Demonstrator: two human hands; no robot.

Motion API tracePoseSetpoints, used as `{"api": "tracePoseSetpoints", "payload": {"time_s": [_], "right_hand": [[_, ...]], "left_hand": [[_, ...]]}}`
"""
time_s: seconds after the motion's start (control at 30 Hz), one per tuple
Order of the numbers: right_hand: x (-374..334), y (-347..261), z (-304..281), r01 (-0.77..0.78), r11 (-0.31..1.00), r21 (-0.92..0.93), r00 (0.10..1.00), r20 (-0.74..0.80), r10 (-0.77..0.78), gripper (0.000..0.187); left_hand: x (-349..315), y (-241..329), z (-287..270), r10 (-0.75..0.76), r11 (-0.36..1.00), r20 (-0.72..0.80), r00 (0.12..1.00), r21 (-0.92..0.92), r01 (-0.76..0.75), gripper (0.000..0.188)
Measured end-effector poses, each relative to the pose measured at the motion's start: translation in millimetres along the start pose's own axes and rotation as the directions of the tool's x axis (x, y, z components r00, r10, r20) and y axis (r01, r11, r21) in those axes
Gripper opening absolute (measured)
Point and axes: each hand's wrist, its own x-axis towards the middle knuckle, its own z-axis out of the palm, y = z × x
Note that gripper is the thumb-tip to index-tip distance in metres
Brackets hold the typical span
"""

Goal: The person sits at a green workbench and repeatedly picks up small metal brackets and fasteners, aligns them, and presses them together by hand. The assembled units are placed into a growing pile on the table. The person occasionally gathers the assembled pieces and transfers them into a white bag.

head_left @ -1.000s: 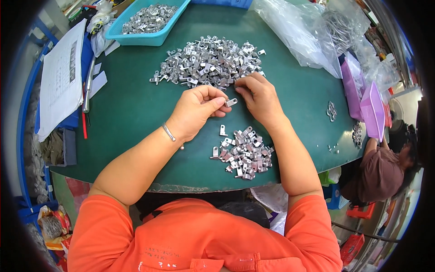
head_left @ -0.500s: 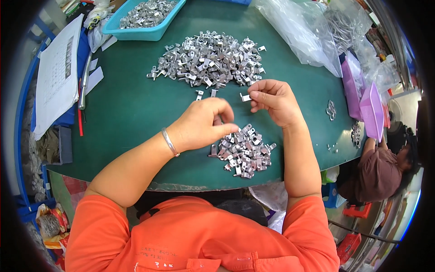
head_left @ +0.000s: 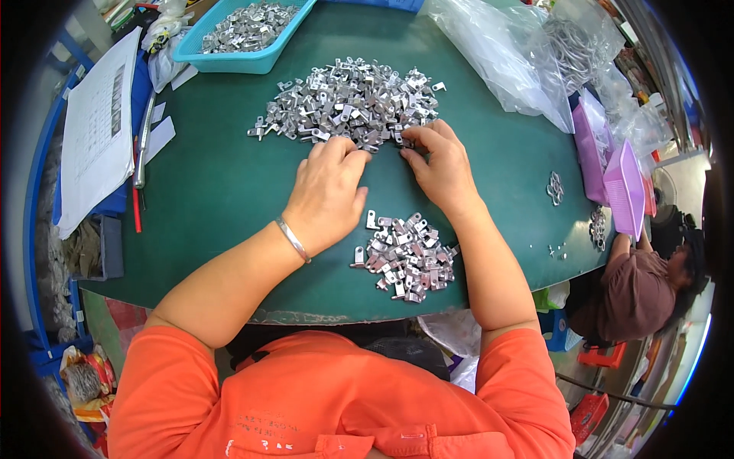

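Observation:
A large heap of small silver metal brackets (head_left: 336, 99) lies on the green table (head_left: 206, 168). My left hand (head_left: 325, 187), a metal bangle at its wrist, reaches to the heap's near edge. Its fingers are bent down and its thumb stands apart; the fingertips are partly hidden, and no held piece shows. At the heap's near right edge, my right hand (head_left: 443, 164) pinches a small metal bracket (head_left: 399, 138) between thumb and forefinger, mostly covered by them. Between my forearms, closer to me, is a smaller pile of the same brackets (head_left: 409, 260).
A light blue basket (head_left: 229, 61) of metal pieces stands at the back left, near papers (head_left: 99, 130). Clear plastic bags (head_left: 505, 61) lie at the back right, beside purple baskets (head_left: 625, 191). Metal rings (head_left: 555, 188) lie on the right. Another person (head_left: 634, 294) sits beyond.
Both hands have moved away from me to the big heap's near edge. My right hand held a bracket in the air before. The smaller pile's far edge is now uncovered.

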Motion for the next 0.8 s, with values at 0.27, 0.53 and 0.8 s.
{"api": "tracePoseSetpoints", "payload": {"time_s": [0.27,0.53,0.8], "right_hand": [[-5.3,-12.1,-18.2,-0.075,0.992,0.104,0.993,0.102,0.065,0.015],[-14.9,-22.9,-23.3,-0.032,0.884,0.467,0.995,0.094,-0.013,0.022],[-2.9,-6.6,-21.3,0.075,0.984,0.161,0.997,-0.003,-0.076,0.011]], "left_hand": [[0.5,-10.7,0.7,0.046,0.985,-0.02,0.999,-0.167,-0.049,0.027],[0.4,3.2,5.8,-0.306,0.353,0.347,0.887,-0.824,0.444,0.028],[-1.5,7.8,-0.9,0.339,0.744,0.211,0.917,-0.657,-0.123,0.009]]}}
